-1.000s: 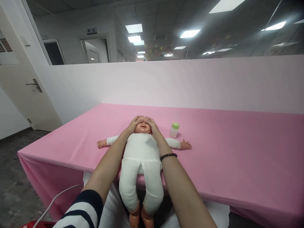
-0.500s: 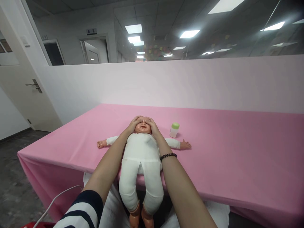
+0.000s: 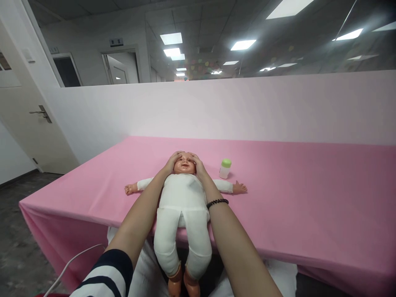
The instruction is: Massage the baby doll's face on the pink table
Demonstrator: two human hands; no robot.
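Observation:
A baby doll (image 3: 184, 192) in a white cloth body lies on its back, arms stretched out sideways and legs hanging over the table's near edge. My left hand (image 3: 173, 161) cups one side of its head, fingers curved round it near the brow. On the other side my right hand (image 3: 197, 161) cups the head in the same way, with a black coiled band (image 3: 217, 202) on that wrist. Between the hands the doll's eyes, nose and mouth show. My hands hide the sides of the head.
A small bottle with a green cap (image 3: 225, 168) stands beyond the doll's arm on the right. Pink cloth (image 3: 293, 198) covers the table, which meets a white half wall (image 3: 247, 107) with glass above. A door (image 3: 34, 119) is at the left, and a white cable (image 3: 74, 258) hangs low.
My hands have slid outward and up from the doll's eyes toward the sides of its forehead, so more of the face shows. The view has shifted slightly.

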